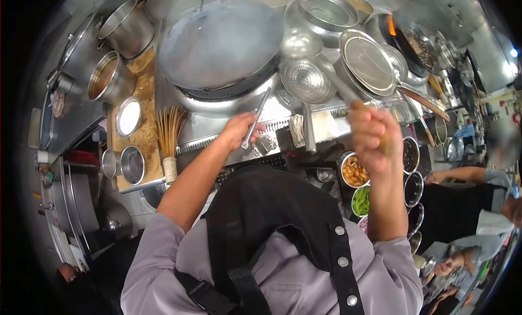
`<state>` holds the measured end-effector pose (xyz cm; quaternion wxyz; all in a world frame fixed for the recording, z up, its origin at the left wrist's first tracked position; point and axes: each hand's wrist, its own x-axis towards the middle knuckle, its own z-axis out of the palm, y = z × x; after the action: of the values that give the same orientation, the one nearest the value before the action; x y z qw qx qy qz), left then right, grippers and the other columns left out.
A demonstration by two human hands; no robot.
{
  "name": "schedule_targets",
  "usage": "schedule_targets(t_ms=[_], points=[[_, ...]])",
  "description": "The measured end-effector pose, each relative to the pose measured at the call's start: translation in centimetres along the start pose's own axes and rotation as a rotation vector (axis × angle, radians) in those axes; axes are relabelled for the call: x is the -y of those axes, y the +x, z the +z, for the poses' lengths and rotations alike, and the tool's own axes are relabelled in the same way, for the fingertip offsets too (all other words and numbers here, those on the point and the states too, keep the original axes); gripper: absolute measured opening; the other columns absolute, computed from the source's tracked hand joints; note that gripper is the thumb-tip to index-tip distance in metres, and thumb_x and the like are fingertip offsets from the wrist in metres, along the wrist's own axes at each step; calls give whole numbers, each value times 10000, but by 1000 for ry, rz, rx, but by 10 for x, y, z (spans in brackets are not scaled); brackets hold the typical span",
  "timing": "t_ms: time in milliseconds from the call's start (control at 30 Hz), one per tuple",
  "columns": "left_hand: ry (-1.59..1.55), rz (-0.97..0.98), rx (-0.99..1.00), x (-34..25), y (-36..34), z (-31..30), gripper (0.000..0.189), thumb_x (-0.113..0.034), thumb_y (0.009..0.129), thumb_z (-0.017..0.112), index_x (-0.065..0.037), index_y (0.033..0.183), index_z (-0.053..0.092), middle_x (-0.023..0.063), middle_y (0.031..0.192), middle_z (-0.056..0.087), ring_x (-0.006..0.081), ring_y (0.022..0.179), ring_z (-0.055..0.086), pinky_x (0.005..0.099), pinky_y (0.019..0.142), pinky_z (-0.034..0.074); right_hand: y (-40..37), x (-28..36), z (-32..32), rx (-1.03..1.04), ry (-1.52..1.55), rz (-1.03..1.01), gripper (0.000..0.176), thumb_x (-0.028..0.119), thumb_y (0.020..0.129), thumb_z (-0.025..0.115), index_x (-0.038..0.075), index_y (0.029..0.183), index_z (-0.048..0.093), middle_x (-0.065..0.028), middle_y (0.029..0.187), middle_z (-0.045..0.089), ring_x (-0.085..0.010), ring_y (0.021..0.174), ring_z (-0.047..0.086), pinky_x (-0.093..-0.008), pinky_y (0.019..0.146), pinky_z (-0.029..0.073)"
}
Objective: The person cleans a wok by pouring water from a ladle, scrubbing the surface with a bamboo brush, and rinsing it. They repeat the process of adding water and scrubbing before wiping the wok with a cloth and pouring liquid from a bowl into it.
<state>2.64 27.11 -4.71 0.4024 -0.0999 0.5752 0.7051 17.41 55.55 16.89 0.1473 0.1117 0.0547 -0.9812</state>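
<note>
My left hand (239, 131) is closed around a thin metal rod (256, 115) in front of the big wok (223, 43). Steam hangs over the wok's dark inside. My right hand (376, 138) is raised at the right, its fingers wrapped round the wooden end of a long metal handle. That handle slants up and left, slightly blurred, and seems to belong to the ladle (302, 42) beside the wok. A perforated skimmer (308, 81) lies just below the ladle, partly under the handle.
A bamboo brush (169, 135) and a bowl of white powder (129, 116) stand at the left, near tall metal pots (126, 29). Strainers (370, 65) rest at the right. Bowls of brown chunks (354, 171) and green pieces (360, 201) sit below my right arm. Another person (462, 206) stands at the right.
</note>
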Motion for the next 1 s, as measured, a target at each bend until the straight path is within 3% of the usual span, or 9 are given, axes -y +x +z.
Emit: schedule_targets(t_ms=[200,433,733,800,833,900,933,967,1000], points=[[-280,-197,168,-11,16,0,302,-241,1049,420,29,1072,554,110,813,638,90,535,535,220,380,461,-47,-69,-27,-228,-272,-140,271,100,951,542,88,1199,431,-96,870,515,-100,568,495,-248,418,408],[-246,-217,160,-5,28,7,281,-285,1066,445,-39,1142,556,87,807,614,92,526,501,217,399,430,-76,-109,-29,-386,-605,-209,501,67,912,568,111,1360,348,-112,841,519,-139,496,490,-269,396,410],[123,56,142,-24,0,8,395,-132,969,614,-24,1331,497,89,802,628,117,545,563,256,420,455,-77,-113,-64,-544,-1143,-221,679,-75,869,550,81,1477,290,-60,819,552,-99,520,514,-234,462,430],[539,369,145,-12,-18,-24,497,-117,946,630,-13,1401,460,95,832,637,113,533,559,278,482,479,-69,-113,-84,-574,-1245,-217,688,-65,867,559,70,1486,291,-71,877,568,-102,552,530,-241,483,445],[746,337,72,-20,-48,-34,547,-156,929,653,-5,1418,460,138,945,685,201,655,655,326,644,538,-73,-107,-100,-645,-1348,-263,697,-54,866,569,59,1495,292,-82,935,584,-105,584,546,-248,504,460],[1319,675,-125,15,-48,-84,489,-264,925,624,-31,1348,549,254,1228,647,407,1124,628,467,914,521,-74,-100,-133,-684,-1846,-366,686,8,855,610,2,1490,352,-199,1133,632,-257,805,655,-370,749,544],[1472,225,-62,-1,-71,-79,451,-266,911,612,-13,1284,597,281,1232,626,454,1174,576,502,1023,441,-73,-97,-135,-759,-1867,-263,687,82,843,640,-6,1473,379,-285,1080,644,-360,877,678,-426,831,527],[1645,184,-6,16,-63,-111,423,-244,902,599,14,1237,618,284,1216,632,459,1141,593,505,990,462,-74,-94,-147,-734,-2007,-319,737,136,822,657,5,1483,358,-329,1029,641,-437,933,660,-466,846,513],[1444,342,-184,15,-92,-100,421,-210,890,592,46,1224,607,301,1164,642,475,1089,607,517,950,473,-74,-92,-160,-712,-2083,-393,723,95,843,648,63,1502,352,-267,994,659,-367,875,671,-413,810,527]])
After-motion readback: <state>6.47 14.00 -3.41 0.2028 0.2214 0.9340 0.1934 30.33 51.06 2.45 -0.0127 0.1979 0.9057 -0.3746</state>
